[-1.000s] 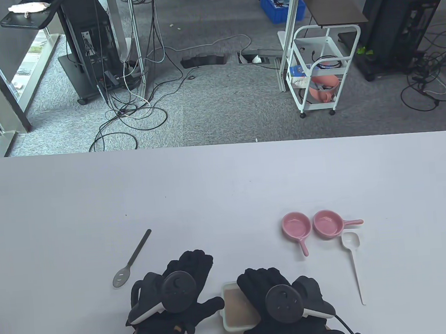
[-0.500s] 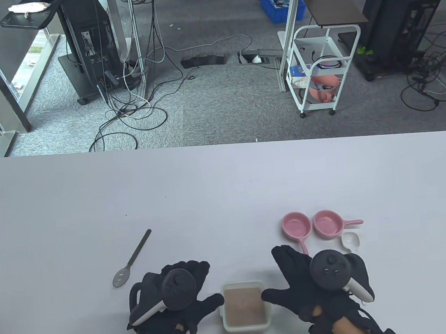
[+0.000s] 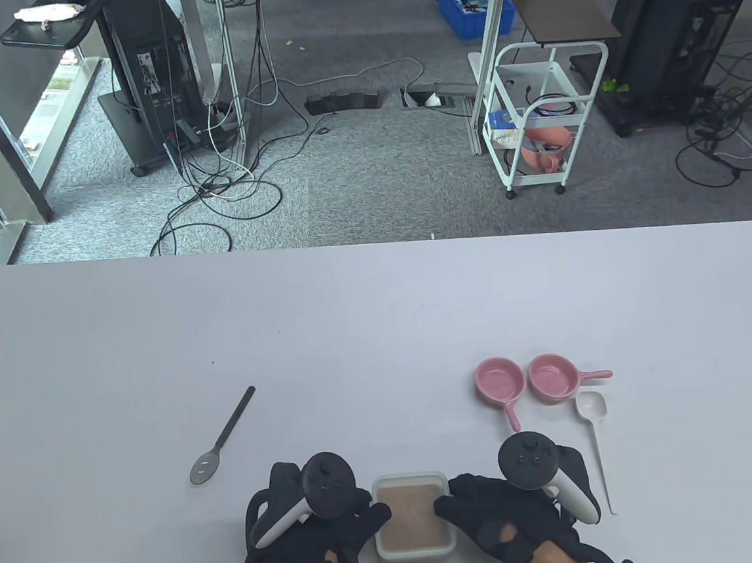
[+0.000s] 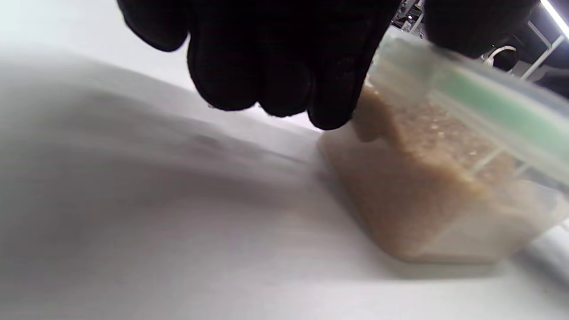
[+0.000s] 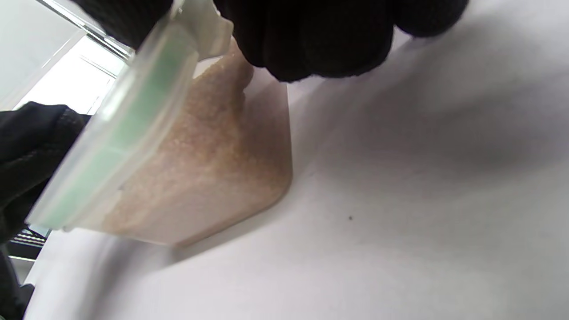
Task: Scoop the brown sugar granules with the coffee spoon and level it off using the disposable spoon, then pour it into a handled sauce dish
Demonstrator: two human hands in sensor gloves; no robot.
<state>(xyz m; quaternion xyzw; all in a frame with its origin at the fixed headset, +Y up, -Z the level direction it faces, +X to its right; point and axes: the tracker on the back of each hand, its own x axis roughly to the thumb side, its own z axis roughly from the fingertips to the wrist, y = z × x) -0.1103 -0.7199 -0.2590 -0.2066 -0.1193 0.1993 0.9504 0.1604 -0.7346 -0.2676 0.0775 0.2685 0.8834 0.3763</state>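
At the table's near edge, left hand and right hand grip opposite sides of the clear plastic tub of brown sugar, fingers curled on its rim.

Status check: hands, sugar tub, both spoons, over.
Both hands on the sugar tub: left hand and right hand grip opposite sides, lid seemingly still on. Coffee spoon and disposable spoon lie untouched. Nothing blocking the sauce dishes.
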